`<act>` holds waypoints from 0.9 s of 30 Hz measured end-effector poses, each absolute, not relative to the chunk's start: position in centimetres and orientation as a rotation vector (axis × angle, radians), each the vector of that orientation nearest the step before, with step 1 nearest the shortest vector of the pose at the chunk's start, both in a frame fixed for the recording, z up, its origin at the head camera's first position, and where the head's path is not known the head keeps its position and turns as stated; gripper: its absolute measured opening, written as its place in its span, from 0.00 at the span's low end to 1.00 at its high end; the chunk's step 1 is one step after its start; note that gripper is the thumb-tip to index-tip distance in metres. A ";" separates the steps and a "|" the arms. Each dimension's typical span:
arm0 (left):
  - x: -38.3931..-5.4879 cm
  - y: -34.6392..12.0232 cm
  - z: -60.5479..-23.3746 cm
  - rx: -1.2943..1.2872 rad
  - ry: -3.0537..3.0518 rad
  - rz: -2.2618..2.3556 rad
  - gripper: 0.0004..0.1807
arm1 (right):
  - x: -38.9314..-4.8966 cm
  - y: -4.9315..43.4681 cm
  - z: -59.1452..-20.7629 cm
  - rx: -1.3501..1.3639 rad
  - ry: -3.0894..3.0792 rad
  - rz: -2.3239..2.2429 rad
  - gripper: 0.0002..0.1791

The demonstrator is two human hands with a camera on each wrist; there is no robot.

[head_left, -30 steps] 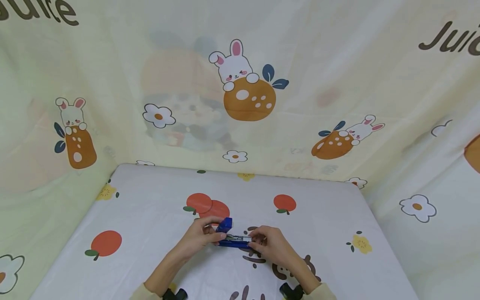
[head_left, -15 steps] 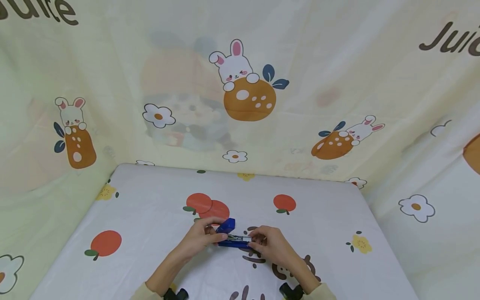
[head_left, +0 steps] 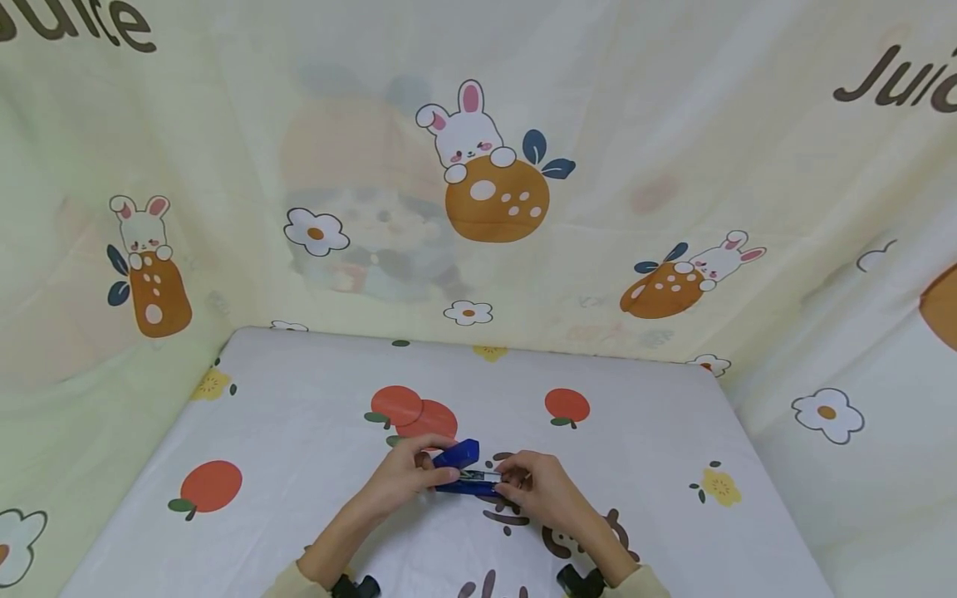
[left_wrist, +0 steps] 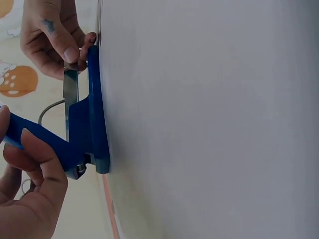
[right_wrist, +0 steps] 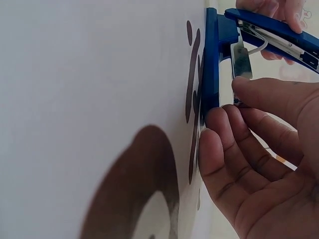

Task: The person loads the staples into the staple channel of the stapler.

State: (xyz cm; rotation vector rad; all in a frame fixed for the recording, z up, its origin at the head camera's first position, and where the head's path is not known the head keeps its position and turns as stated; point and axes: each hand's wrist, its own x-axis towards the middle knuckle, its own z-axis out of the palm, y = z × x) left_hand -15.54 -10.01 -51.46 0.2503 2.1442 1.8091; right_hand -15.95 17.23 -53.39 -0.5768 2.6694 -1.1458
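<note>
A blue stapler rests on the table with its top arm swung up, baring the metal staple channel. My left hand pinches the raised top arm near the hinge, thumb on the near side. At the front end, my right hand pinches the tip of the metal channel between thumb and index finger, while its other fingertips lie right at the blue base. A thin curved metal piece links the channel and the raised arm in the right wrist view.
A white cloth printed with fruit and flowers covers the table. Behind and at both sides hang pale curtains with rabbit prints. Black wrist straps show at the lower edge.
My left hand has tipped the stapler's top arm down and to the right, nearer the channel. The right hand and the base have stayed in place.
</note>
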 end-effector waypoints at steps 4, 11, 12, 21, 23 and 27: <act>-15.5 -9.8 -51.3 0.248 2.161 1.794 0.22 | -16.0 17.2 -53.3 -0.583 2.666 -1.146 0.08; -15.5 -9.5 -51.4 0.257 2.203 1.761 0.22 | -16.1 17.3 -53.3 -0.595 2.662 -1.143 0.08; -15.6 -9.4 -51.4 0.260 2.216 1.748 0.22 | -16.1 17.3 -53.3 -0.593 2.662 -1.140 0.08; -15.7 -9.2 -51.6 0.274 2.276 1.690 0.21 | -16.1 17.3 -53.0 -0.591 2.648 -1.146 0.08; -15.7 -9.1 -51.6 0.278 2.275 1.694 0.21 | -16.1 17.4 -53.0 -0.586 2.647 -1.146 0.07; -15.7 -9.0 -51.5 0.289 2.292 1.681 0.21 | -16.1 17.4 -53.0 -0.580 2.637 -1.149 0.07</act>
